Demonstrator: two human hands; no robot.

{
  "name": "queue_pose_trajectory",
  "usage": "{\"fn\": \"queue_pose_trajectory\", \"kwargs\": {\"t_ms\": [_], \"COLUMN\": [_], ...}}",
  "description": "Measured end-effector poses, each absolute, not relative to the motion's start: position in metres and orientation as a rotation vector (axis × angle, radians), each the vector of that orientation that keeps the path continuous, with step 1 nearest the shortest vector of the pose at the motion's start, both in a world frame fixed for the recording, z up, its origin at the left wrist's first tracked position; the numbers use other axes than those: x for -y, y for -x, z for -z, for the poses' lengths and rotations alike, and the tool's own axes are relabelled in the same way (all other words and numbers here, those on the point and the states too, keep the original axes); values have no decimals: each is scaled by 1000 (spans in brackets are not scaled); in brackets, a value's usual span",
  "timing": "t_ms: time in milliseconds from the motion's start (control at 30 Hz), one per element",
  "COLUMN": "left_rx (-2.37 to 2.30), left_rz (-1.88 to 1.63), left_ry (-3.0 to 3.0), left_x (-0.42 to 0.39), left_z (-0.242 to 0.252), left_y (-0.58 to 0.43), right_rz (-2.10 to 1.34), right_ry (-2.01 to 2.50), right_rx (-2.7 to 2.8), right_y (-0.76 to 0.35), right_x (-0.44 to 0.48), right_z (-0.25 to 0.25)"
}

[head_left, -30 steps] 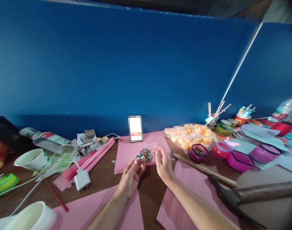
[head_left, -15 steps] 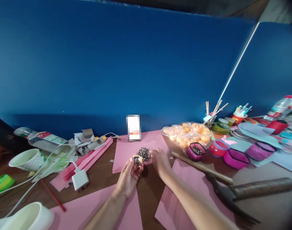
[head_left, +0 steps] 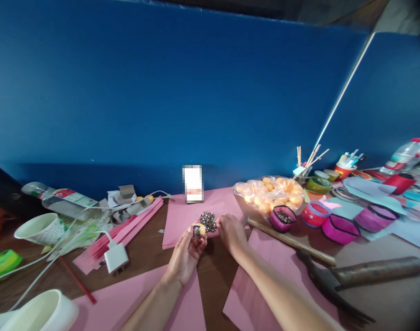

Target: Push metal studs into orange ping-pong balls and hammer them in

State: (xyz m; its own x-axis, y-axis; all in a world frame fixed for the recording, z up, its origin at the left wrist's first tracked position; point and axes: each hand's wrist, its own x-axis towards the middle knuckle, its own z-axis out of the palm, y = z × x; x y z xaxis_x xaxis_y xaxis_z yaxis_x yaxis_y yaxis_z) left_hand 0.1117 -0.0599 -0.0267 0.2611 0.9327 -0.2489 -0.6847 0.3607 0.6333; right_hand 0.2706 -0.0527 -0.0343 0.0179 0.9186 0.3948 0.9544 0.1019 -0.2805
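My left hand (head_left: 186, 254) is closed around an orange ball (head_left: 200, 230), about ping-pong size, with shiny dark metal bits on its side facing me. Just beyond it, a heap of small silvery metal pieces (head_left: 208, 221), too small to name surely, lies on a stack of pink paper (head_left: 178, 215). My right hand (head_left: 232, 234) rests at the right edge of that heap, its fingers bent and pressed together. Whatever those fingertips hold, if anything, is hidden.
Right of my hands are a clear bag of orange balls (head_left: 270, 191), a purple cup (head_left: 282, 218) of small metal pieces, a wooden stick (head_left: 292, 242) and a hammer (head_left: 337, 280). On the left lie a white charger (head_left: 116, 258), a paper cup (head_left: 41, 228) and a plastic bottle (head_left: 70, 202).
The ball in my left hand has turned slightly, showing more of its orange surface. My right hand stays at the heap, almost unmoved.
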Motion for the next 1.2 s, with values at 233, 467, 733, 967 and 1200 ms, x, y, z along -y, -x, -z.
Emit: {"fn": "queue_pose_trajectory", "kwargs": {"t_ms": [233, 467, 733, 967, 1200], "left_rx": [-662, -660, -579, -557, -564], "left_rz": [-1140, -1138, -1103, -1095, -1151], "left_ry": [-427, -430, -495, -506, -502], "left_x": [60, 59, 58, 55, 54], "left_z": [27, 27, 26, 30, 34], "left_y": [-111, -112, -109, -108, -110], "right_rz": [115, -91, -624, -1020, -1091], "right_ry": [1764, 1476, 1212, 1010, 1004], "right_rx": [1783, 1666, 1483, 1405, 1448], "right_y": [-269, -269, -262, -254, -254], "right_x": [55, 56, 64, 69, 70], "right_z": [36, 37, 22, 12, 13]}}
